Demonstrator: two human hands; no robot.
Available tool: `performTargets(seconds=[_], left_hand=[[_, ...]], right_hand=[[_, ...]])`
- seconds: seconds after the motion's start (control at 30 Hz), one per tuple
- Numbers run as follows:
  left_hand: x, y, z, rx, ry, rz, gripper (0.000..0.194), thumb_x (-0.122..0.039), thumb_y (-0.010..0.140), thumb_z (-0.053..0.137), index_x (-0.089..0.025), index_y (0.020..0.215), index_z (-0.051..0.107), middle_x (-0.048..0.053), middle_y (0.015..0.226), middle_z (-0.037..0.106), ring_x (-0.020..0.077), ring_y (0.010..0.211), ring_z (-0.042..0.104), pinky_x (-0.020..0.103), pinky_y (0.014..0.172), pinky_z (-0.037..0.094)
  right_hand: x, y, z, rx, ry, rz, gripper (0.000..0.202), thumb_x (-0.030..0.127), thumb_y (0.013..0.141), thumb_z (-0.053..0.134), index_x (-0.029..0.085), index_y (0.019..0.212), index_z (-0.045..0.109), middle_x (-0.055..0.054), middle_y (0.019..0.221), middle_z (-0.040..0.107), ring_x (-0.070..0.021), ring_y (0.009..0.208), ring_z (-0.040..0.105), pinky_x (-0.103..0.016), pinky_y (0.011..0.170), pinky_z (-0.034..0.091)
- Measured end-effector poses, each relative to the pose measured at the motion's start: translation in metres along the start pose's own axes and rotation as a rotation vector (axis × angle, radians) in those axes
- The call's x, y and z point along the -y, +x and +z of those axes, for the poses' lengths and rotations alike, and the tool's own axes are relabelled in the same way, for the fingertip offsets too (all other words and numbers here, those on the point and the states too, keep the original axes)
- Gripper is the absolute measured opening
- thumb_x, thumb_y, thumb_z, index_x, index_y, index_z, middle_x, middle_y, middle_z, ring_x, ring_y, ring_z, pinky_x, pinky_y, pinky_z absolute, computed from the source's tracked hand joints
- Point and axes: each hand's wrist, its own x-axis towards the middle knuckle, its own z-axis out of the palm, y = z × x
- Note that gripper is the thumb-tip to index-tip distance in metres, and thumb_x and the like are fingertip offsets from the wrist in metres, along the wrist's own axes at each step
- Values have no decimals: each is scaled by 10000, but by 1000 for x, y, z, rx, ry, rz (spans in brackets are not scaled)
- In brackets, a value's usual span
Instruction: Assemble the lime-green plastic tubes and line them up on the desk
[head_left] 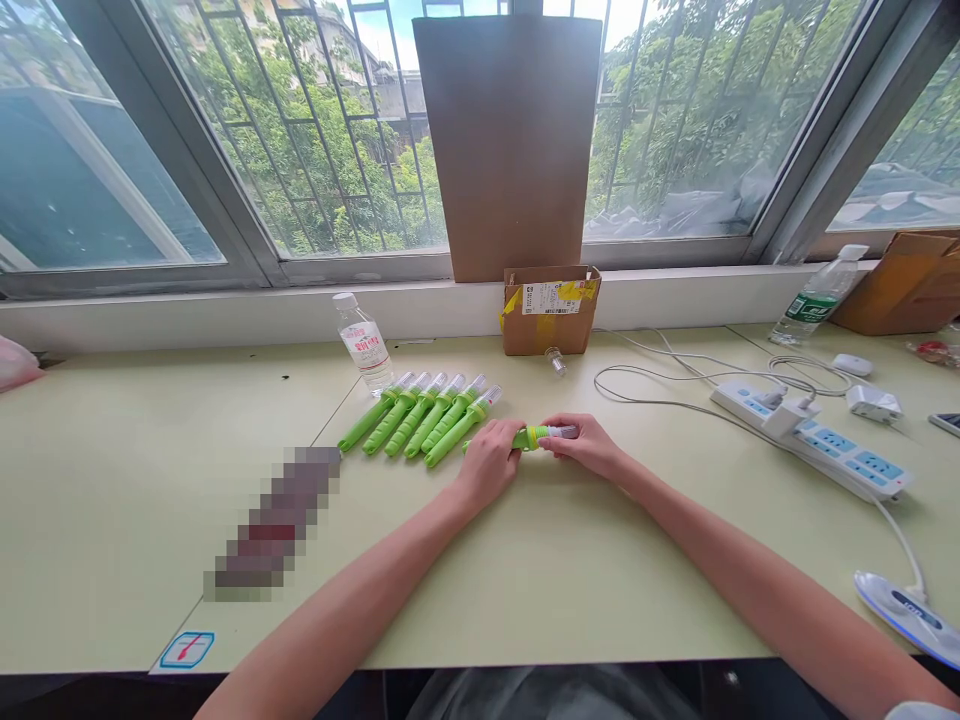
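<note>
My left hand (489, 464) is closed around the green handle of a slim tool with a clear cap (532, 437); what kind of tool it is I cannot make out. At its other end, the fingers of my right hand (589, 446) pinch the clear cap. The tool lies roughly level, just above or on the table, and my fingers hide much of it. Left of my hands, several like green-handled tools (421, 413) rest side by side in a slanted row, their clear caps pointing away from me.
A water bottle (365, 345) stands behind the row. Farther back sits a small cardboard box (551, 312) with a clear cap (556, 362) before it. A power strip (817, 440), cables and another bottle (817, 297) are at right. A pixelated patch (274, 525) covers something at left.
</note>
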Motion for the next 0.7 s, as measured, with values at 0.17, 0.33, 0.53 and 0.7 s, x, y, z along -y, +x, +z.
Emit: performTargets(seconds=[0.17,0.33,0.53,0.7], left_hand=[[-1,0,-1,-15,-9,-29,305,-49,740,495,-184,1006,555,50,954,659,211,916,588,327,786,468],[-1,-1,-1,-3,26,-52,281,-53,727,501,-196,966,539,41,902,654,206,869,599,300,723,460],[-1,-1,-1,28,39,-71,287,-67,723,511,-203,975,522,31,875,656,187,795,617,275,676,445],[-3,-1,-4,59,47,-60,251,-214,768,569,-201,1011,510,45,894,651,203,805,622,290,670,453]], right_hand=[[0,0,0,6,-25,-16,391,482,679,719,160,898,682,-10,694,592,-119,614,523,-243,557,450],[0,0,0,14,-56,-29,387,503,687,699,159,862,681,-10,689,595,-120,603,519,-247,554,435],[0,0,-1,19,-78,-27,359,502,681,703,171,819,683,7,632,583,-119,585,516,-242,543,415],[0,1,0,28,-49,-12,361,501,677,704,167,813,687,-12,683,619,-127,609,539,-249,569,446]])
